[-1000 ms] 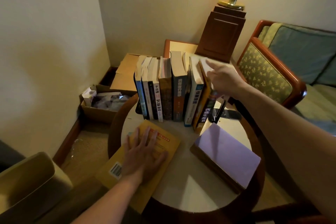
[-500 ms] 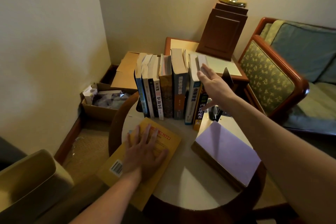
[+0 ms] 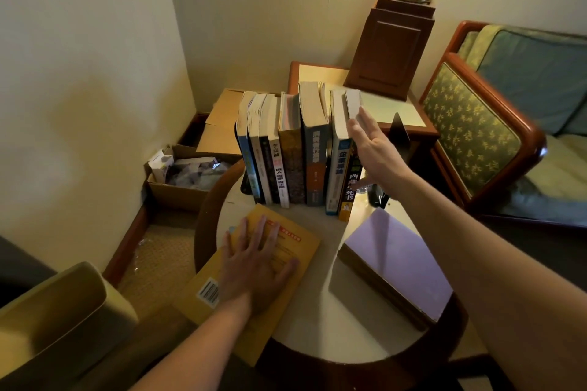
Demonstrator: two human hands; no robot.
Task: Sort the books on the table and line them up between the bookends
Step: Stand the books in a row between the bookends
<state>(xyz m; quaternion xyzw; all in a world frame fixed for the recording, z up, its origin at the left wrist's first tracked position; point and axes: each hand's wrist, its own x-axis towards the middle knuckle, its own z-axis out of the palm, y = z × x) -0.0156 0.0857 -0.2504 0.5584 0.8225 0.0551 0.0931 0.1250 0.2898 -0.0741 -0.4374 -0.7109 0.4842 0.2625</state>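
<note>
head view looks down on a round bench. a row of books stands at the back of it. the right hand is flat against the last book at the right end of the row, fingers straight and gripping nothing. the black bookend stands just behind that hand, apart from the row. the left hand lies flat on a yellow book at the front of the bench, fingers spread wide and not curled round it. a purple book lies flat to the right, and no hand touches it.

i think the step now is to hold the row up straight. to do it well, push softly to the left — too hard and the books may slide or tip. the two flat books need a place in the row, so the bookend should go in last. the yellow book hangs over the bench edge, so lift it with care.
</note>
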